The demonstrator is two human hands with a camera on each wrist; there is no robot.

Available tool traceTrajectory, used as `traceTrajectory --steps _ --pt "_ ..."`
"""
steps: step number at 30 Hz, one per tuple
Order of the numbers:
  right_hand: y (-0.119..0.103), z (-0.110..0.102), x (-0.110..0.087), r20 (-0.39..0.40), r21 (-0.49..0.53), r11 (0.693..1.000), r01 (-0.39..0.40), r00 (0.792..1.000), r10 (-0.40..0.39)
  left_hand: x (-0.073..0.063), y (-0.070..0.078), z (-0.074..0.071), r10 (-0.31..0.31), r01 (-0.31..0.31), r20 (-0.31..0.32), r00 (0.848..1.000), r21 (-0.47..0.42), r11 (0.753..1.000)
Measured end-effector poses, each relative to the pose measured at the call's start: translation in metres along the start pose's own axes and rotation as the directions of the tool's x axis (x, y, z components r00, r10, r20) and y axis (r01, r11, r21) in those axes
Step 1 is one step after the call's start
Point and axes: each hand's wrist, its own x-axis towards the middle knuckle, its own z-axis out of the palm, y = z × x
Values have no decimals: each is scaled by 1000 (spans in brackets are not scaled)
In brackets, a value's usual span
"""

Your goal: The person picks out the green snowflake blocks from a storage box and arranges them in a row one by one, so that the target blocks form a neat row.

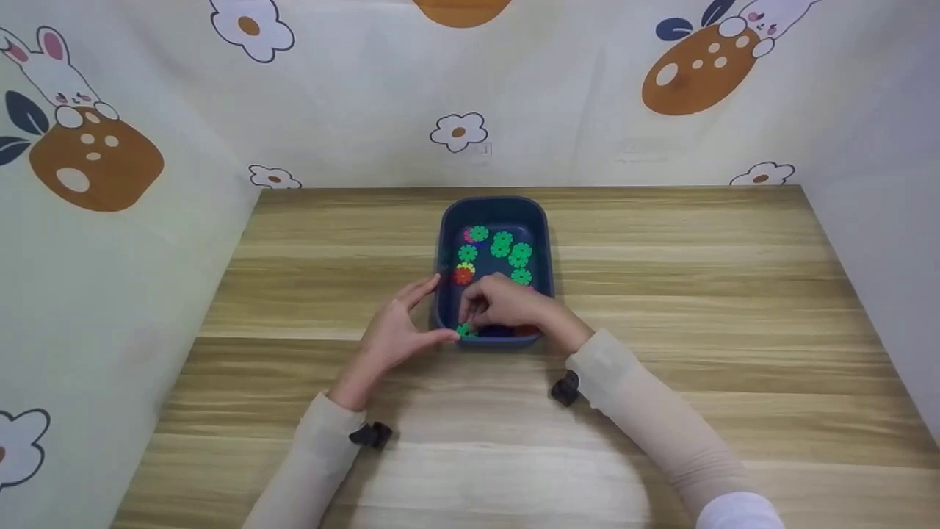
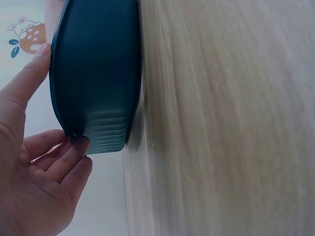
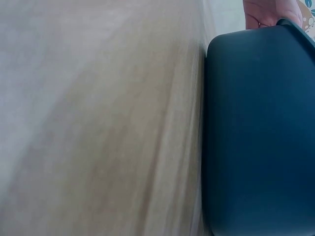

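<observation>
A dark blue plastic bin (image 1: 543, 220) stands on the wooden table, with several notched plastic snowflake discs inside, mostly green (image 1: 520, 253). My left hand (image 1: 393, 330) holds its near left corner, thumb on the near rim and fingers at the left wall. In the left wrist view the bin's outer wall (image 2: 96, 59) fills the space beside that hand (image 2: 42, 182). Reaching over the right wall, my right hand (image 1: 503, 303) is down in the bin, its curled fingertips pinching a green snowflake disc (image 1: 464, 330) in the near left corner. The right wrist view shows only the bin's outside (image 3: 261, 132) and the left hand (image 3: 270, 12).
Inside the bin also lie a red disc (image 1: 463, 276), a yellow one (image 1: 466, 267) and a pink one partly under a green disc. The wooden table (image 1: 661, 250) extends around it, up to a patterned backdrop (image 1: 543, 88) behind. Small black wrist cameras (image 1: 565, 388) sit on both sleeves.
</observation>
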Motion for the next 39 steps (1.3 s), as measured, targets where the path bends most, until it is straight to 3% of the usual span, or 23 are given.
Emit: traceTrajectory --steps 5,24,39 --pt "-1 -1 0 -8 -10 1000 24 1000 -24 0 -1 0 16 -16 -8 1000 -3 1000" --pt "-6 -6 -3 -77 32 999 22 997 -20 0 0 -1 -26 26 16 1000 4 1000" --pt "-12 -14 -4 -113 40 999 2 994 3 -1 -1 2 8 -8 -6 1000 -5 1000"
